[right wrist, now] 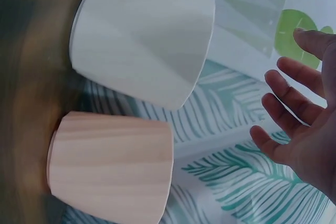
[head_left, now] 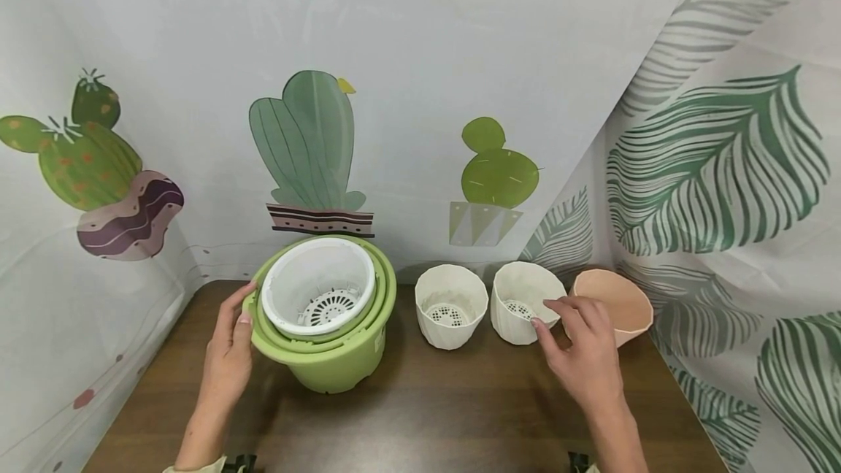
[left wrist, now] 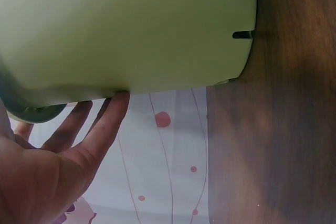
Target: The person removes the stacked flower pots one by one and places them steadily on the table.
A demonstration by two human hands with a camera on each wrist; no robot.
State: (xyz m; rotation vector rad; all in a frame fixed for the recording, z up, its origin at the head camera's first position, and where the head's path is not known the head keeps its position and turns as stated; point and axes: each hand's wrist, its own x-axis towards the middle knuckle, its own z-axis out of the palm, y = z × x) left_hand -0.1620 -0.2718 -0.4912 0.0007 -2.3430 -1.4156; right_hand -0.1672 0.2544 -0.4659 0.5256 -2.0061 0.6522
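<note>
Nested pots under my left side, three small planters apart on my right.
In my head view, the left hand touches the rim of the outer green pot, thumb and fingers apart; a white pot sits inside at the top. Beside it stand a left white planter, a right white planter and a peach planter. I judge the nesting at left done; those three are not stacked. The table is dark, wood-grained; pale cloth printed with cacti and leaves hangs behind. In my left wrist view, fairly straight fingers meet the green side. In my right wrist view, the right hand is spread, holding nothing, apart from the right white planter and peach planter.
</note>
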